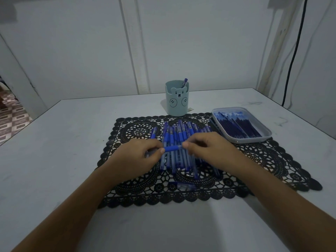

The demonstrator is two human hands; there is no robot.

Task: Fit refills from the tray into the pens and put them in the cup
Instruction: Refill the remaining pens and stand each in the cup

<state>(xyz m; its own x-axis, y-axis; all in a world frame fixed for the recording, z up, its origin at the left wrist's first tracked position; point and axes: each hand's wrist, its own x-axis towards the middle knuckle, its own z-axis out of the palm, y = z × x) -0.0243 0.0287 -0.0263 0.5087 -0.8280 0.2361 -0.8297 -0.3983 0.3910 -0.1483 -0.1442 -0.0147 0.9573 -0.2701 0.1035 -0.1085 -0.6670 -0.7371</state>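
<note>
Both hands hold one blue pen [171, 148] crosswise above a pile of blue pens [179, 142] on the black lace mat. My left hand [143, 155] pinches the pen's left end. My right hand [205, 150] pinches its right end with curled fingers. A pale blue bear cup [176, 104] stands behind the mat with one pen [184, 82] sticking out of it. The grey tray [254, 140] at the right holds several dark blue refills [238, 127].
The black lace mat [272, 160] covers the middle of a white table [54, 160]. A loose pen part [183, 185] lies on the mat near its front edge. A black cable [294, 51] hangs down the wall at the back right.
</note>
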